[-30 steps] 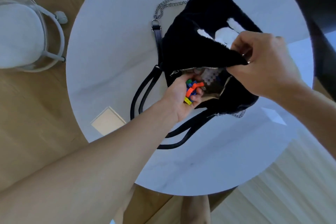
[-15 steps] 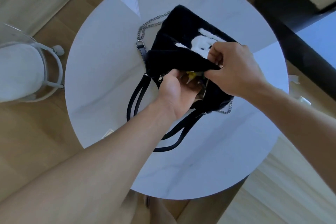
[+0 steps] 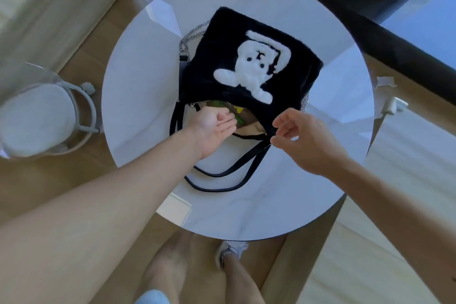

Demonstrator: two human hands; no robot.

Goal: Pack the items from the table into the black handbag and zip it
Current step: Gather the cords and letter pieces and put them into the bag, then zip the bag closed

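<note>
Black handbag (image 3: 222,39) unzipped | round white table (image 3: 138,81) | wood floor (image 3: 81,57) | white chair (image 3: 37,116)

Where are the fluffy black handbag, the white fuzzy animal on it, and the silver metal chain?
fluffy black handbag (image 3: 222,39): head view, plush upper-left panel.
white fuzzy animal (image 3: 248,74): head view, its middle.
silver metal chain (image 3: 191,34): head view, links beside the bag.
</note>
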